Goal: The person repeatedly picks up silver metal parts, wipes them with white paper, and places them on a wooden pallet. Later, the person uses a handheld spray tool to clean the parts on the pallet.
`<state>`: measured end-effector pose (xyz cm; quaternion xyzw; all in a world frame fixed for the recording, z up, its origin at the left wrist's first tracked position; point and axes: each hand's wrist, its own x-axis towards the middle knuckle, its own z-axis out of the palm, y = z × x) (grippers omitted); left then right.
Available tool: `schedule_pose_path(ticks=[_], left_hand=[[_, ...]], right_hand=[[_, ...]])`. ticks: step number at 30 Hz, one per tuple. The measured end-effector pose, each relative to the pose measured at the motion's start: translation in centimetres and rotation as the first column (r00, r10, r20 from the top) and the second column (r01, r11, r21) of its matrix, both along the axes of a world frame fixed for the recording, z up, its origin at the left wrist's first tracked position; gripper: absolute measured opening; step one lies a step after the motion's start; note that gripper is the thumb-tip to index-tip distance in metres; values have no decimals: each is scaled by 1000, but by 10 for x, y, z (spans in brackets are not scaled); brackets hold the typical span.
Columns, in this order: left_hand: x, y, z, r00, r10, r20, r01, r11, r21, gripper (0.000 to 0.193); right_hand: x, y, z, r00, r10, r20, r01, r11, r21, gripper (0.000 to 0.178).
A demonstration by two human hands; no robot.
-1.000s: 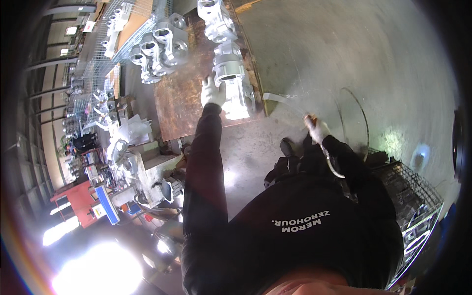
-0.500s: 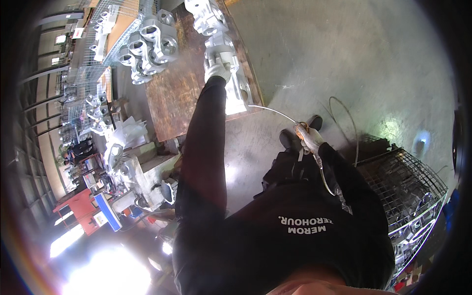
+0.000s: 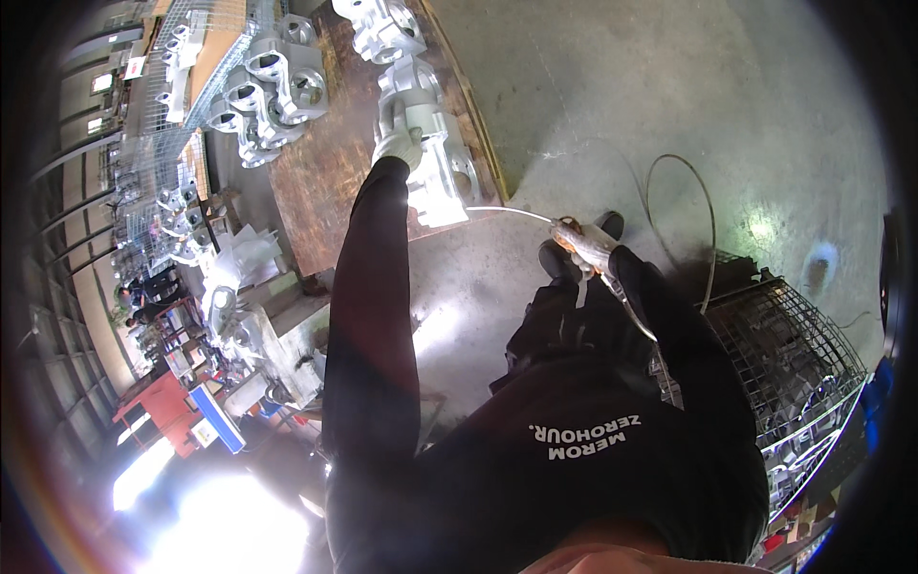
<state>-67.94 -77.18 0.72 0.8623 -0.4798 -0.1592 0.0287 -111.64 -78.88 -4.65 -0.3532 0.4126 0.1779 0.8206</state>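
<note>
My left hand (image 3: 399,145), in a pale glove, grips the side of a silvery metal casting (image 3: 438,143) at the right edge of the brown wooden table (image 3: 320,206). Its fingertips partly blend with the bright metal. Low in front of my body, my gloved right hand (image 3: 601,251) is closed round what looks like an air blow gun (image 3: 568,232) with an orange-brown part. From it a long, thin, bent tube (image 3: 512,209) reaches to the near end of the casting, where glare hides the tip. A hose (image 3: 626,308) trails back beneath my right forearm.
More castings (image 3: 378,29) stand farther along the table, with another group (image 3: 268,100) at its left. Wire mesh shelving (image 3: 177,91) lines the left. A wire basket (image 3: 798,354) full of metal parts is at my right. A loop of hose (image 3: 710,206) crosses the concrete floor.
The view has shifted, so the table and castings sit farther left. My right hand has moved slightly left and up with the blow gun. My left hand stays on the casting.
</note>
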Motion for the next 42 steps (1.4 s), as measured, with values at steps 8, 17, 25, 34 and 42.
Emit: schedule_pose_path(ticks=[8, 17, 25, 34, 42], left_hand=[[-5, -4, 7, 998, 46, 33, -48, 995, 84, 70], [-5, -4, 9, 999, -2, 34, 1, 1000, 20, 68], [4, -2, 1, 998, -44, 54, 44, 999, -7, 72], [6, 2, -1, 999, -32, -25, 30, 998, -61, 71], [3, 1, 1, 999, -36, -22, 35, 998, -54, 72]], right_hand=[[-3, 20, 16, 991, -90, 96, 109, 972, -207, 40], [-40, 53, -33, 988, -115, 102, 153, 800, -580, 39], [-14, 44, -65, 980, -174, -96, 154, 971, -185, 47], [14, 10, -100, 987, 26, -161, -7, 993, 120, 53], [17, -16, -89, 979, 17, -203, -13, 1000, 25, 46]])
